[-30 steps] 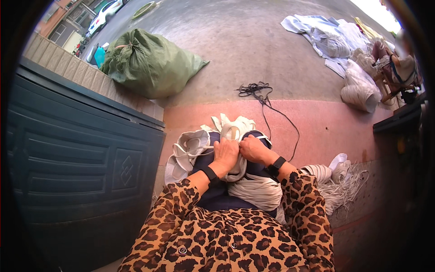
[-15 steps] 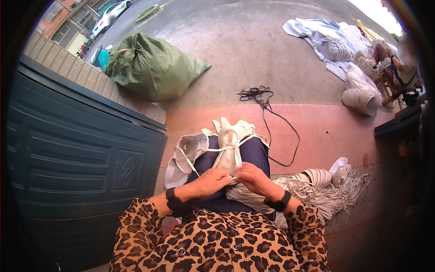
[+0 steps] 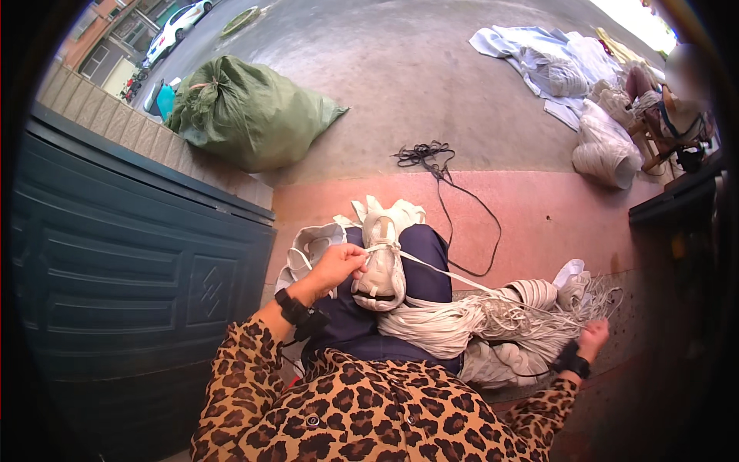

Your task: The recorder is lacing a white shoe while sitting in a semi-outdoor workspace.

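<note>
A cream shoe upper (image 3: 379,273) lies across my lap with a flat white shoelace (image 3: 439,268) tied round it. My left hand (image 3: 342,266) is closed beside the upper, pinching the lace at its left side. Far out to the right, my right hand (image 3: 593,339) is closed in a fist; the lace stretches from the upper toward it across the bundle, and its end at the fingers is hard to make out. A thick bundle of white laces (image 3: 439,319) lies over my right thigh, its loose ends spreading rightward.
More white shoe uppers (image 3: 312,245) rest by my left knee, and others (image 3: 570,281) lie beyond the bundle. A tangled black cord (image 3: 431,154) is on the floor ahead. A green sack (image 3: 250,115) stands by the dark door (image 3: 131,254). At far right, a person sits near white piles (image 3: 562,73).
My hands were together at the near end of the upper. Now the left has moved up to its left side, and the right has swung far right, drawing the lace out long.
</note>
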The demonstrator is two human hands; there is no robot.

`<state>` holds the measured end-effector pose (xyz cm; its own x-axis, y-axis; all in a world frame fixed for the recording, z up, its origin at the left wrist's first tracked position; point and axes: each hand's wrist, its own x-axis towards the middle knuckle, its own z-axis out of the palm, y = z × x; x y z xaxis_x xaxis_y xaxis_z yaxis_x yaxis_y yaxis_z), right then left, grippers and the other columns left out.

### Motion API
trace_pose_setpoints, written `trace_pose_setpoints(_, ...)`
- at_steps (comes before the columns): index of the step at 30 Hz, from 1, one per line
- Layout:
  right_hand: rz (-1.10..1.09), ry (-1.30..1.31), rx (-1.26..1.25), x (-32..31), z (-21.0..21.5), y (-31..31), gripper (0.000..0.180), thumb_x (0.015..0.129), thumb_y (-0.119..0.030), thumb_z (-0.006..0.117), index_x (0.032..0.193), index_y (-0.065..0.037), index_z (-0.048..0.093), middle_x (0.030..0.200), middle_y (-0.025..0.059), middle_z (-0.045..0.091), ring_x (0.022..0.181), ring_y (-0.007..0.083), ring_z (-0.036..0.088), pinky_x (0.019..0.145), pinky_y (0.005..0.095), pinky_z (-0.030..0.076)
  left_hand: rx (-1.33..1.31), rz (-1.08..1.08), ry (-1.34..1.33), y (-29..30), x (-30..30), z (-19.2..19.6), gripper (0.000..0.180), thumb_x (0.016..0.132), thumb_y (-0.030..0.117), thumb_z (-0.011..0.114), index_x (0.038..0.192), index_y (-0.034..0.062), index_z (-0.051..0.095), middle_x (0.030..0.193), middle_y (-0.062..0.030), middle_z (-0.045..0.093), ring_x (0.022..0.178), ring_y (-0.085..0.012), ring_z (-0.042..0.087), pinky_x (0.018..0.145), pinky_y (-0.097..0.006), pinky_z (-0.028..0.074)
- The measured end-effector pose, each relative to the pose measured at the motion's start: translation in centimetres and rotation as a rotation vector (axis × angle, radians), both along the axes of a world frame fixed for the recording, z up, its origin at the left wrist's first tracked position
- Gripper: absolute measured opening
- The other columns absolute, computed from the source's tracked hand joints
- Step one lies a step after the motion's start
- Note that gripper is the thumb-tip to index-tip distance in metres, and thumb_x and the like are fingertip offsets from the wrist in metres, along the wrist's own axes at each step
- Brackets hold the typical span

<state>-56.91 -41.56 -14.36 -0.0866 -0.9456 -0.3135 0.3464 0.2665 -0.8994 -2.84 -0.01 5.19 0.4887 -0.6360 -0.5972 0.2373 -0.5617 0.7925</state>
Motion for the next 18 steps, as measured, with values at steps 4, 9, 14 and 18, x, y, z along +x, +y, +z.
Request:
trace_pose_setpoints(4,0.433,-0.007,0.239,20.7,1.8,9.7,0.017,0.085,-0.022,0.055,0.07,-0.018,0.048,0.054,-0.0081,0.034,0.042,0.0038,0.027,0.034,0.0196,0.02,0.039,-0.069,-0.257,-3.3,1.0,-1.9,0.019,0.079,0.011,0.055,0.093,-0.0004,0.061,0.077,-0.0052,0.061,0.067,-0.0117,0.055,0.062,-0.025,0.045)
trace_pose_setpoints(9,1.173,0.193,-0.172,36.9,9.1,20.4,0.022,0.086,-0.019,0.054,0.094,0.0,0.061,0.08,-0.0011,0.059,0.072,0.0091,0.051,0.065,0.0251,0.042,0.193,-0.325,-0.607,-6.1,2.3,-4.0,0.023,0.071,0.016,0.063,0.089,0.0021,0.063,0.078,-0.0134,0.063,0.075,-0.0234,0.061,0.068,-0.035,0.046)
trace_pose_setpoints(14,1.371,0.553,-0.471,40.9,11.8,24.1,0.034,0.086,-0.03,0.048,0.091,0.0,0.061,0.082,0.0247,0.059,0.082,0.0366,0.059,0.071,0.0411,0.045,0.206,-0.524,-0.654,-7.9,3.0,-4.9,0.023,0.065,0.015,0.064,0.081,-0.0014,0.063,0.069,-0.0117,0.062,0.065,-0.0186,0.058,0.061,-0.031,0.046)
trace_pose_setpoints(18,1.488,0.833,-0.503,40.9,13.1,24.7,0.039,0.085,-0.034,0.047,0.079,0.001,0.061,0.078,0.0246,0.059,0.08,0.0398,0.057,0.069,0.0453,0.045,0.318,-0.422,-0.303,-8.9,4.2,-4.8,0.015,0.068,0.013,0.059,0.072,-0.0021,0.062,0.059,-0.0069,0.056,0.054,-0.0162,0.052,0.049,-0.03,0.042)
